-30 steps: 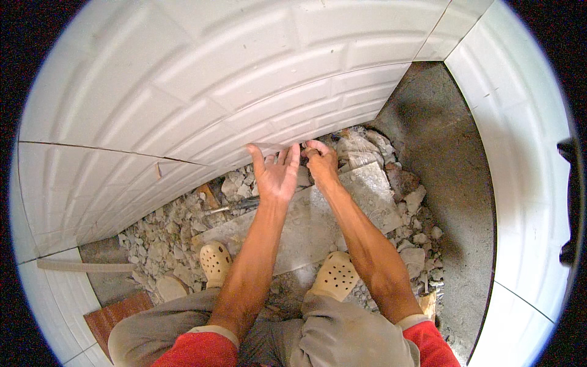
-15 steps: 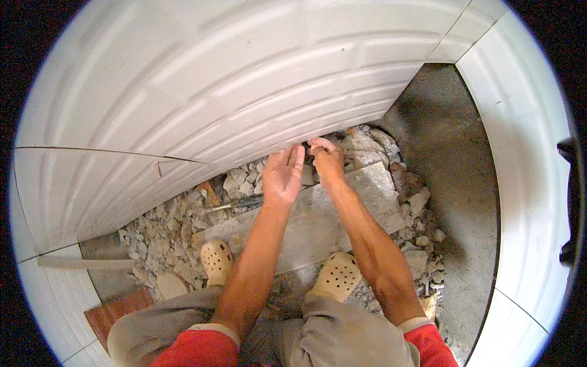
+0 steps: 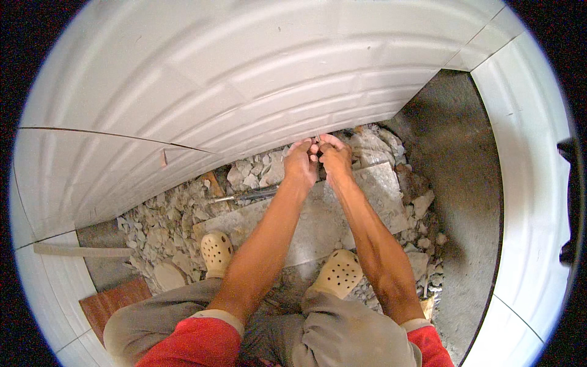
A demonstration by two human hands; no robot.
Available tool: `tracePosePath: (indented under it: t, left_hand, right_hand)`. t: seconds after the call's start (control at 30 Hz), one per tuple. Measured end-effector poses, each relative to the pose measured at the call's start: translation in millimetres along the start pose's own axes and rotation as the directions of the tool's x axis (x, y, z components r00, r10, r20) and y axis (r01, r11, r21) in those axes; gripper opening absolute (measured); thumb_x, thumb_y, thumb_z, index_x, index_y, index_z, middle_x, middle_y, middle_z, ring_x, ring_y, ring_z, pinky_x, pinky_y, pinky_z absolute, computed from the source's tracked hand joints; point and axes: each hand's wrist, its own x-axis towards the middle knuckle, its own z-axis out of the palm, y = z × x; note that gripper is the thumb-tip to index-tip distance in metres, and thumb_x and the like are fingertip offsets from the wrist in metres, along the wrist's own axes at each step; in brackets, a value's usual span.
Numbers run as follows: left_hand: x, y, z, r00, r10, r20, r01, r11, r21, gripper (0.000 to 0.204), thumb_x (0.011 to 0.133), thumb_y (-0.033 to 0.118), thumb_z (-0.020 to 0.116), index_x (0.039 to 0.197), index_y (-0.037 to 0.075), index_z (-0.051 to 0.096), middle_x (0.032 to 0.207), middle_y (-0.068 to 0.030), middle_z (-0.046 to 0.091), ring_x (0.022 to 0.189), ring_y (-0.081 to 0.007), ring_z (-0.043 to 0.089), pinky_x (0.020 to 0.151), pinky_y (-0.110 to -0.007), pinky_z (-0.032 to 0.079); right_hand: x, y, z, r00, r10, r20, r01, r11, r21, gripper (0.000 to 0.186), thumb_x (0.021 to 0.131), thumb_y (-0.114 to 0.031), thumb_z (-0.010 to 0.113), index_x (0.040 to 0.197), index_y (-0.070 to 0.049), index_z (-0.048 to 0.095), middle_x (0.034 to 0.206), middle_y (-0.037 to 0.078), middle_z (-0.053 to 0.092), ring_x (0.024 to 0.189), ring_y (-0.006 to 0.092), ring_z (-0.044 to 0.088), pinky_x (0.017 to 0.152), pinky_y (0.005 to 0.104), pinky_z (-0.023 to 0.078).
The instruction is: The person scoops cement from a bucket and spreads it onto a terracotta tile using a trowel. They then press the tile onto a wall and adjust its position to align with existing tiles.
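Bare left hand [image 3: 301, 162], bare right hand [image 3: 336, 160] curled close, can't tell what's pinched; white brick-relief tile wall [image 3: 244, 88] just ahead, jagged grey rubble [image 3: 254, 173] beside, room over rough grey concrete [image 3: 455, 147] rightward.

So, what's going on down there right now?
Someone's left hand and right hand are close together at the foot of the white tiled wall; anything pinched between them is too small to make out. A slim metal-tipped tool lies to their left among rubble, and a flat grey slab lies before the beige clogs.

Small pale object [image 3: 318, 139], mostly hidden, between the fingers [image 3: 332, 140]
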Motion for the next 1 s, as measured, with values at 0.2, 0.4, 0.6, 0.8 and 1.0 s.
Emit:
tracePosePath:
  t: [0.2, 0.4, 0.6, 0.8, 1.0]
  left_hand:
    - [4, 3, 6, 0.990, -0.137, 0.023, 0.138, 0.971, -0.193, 0.005, 0.098, 0.004, 0.051, 0.095, 0.003, 0.056, 0.082, -0.0053, 0.059, 0.061, -0.0093, 0.053, 0.047, -0.015, 0.045]
    - [7, 6, 10, 0.979, -0.200, -0.047, 0.176, 0.936, -0.305, 0.023, 0.102, 0.009, 0.037, 0.096, -0.001, 0.057, 0.078, -0.0032, 0.060, 0.054, -0.0050, 0.053, 0.042, -0.014, 0.047]
    - [9, 6, 0, 0.975, -0.218, 0.043, 0.221, 0.942, -0.253, 0.024, 0.102, 0.012, 0.033, 0.105, 0.000, 0.055, 0.082, -0.0025, 0.061, 0.051, -0.0033, 0.050, 0.039, -0.015, 0.042]
    - [8, 13, -3, 0.956, -0.279, 0.093, 0.294, 0.927, -0.235, 0.025, 0.103, 0.012, 0.032, 0.108, 0.000, 0.054, 0.084, -0.0023, 0.062, 0.050, -0.0029, 0.048, 0.041, -0.016, 0.041]
    - [7, 13, -2, 0.963, -0.241, 0.124, 0.264, 0.936, -0.234, 0.023, 0.101, 0.009, 0.035, 0.107, 0.000, 0.055, 0.076, 0.0004, 0.059, 0.049, -0.0024, 0.047, 0.039, -0.015, 0.040]
  right_hand:
    - [4, 6, -3, 0.999, -0.032, 0.022, 0.032, 0.999, 0.018, 0.024, 0.091, -0.008, 0.060, 0.112, 0.003, 0.067, 0.103, 0.010, 0.069, 0.088, 0.0162, 0.063, 0.072, 0.0285, 0.048]
    - [9, 8, -6, 0.998, -0.065, 0.006, 0.065, 0.993, -0.099, 0.025, 0.090, -0.005, 0.061, 0.113, 0.003, 0.067, 0.101, 0.009, 0.069, 0.082, 0.0158, 0.063, 0.070, 0.0277, 0.050]
    - [8, 9, -10, 0.999, -0.026, 0.028, 0.029, 0.993, -0.112, 0.023, 0.090, -0.010, 0.065, 0.111, -0.002, 0.068, 0.094, 0.005, 0.068, 0.070, 0.0135, 0.059, 0.058, 0.0280, 0.049]
    - [5, 8, -11, 0.996, -0.067, 0.055, 0.075, 0.986, -0.147, 0.021, 0.090, -0.010, 0.065, 0.108, 0.000, 0.070, 0.094, 0.008, 0.070, 0.073, 0.0147, 0.063, 0.064, 0.0305, 0.053]
    - [12, 12, -10, 0.996, -0.077, 0.048, 0.084, 0.983, -0.164, 0.018, 0.089, -0.010, 0.066, 0.103, 0.000, 0.071, 0.091, 0.008, 0.071, 0.074, 0.0155, 0.064, 0.063, 0.0305, 0.052]
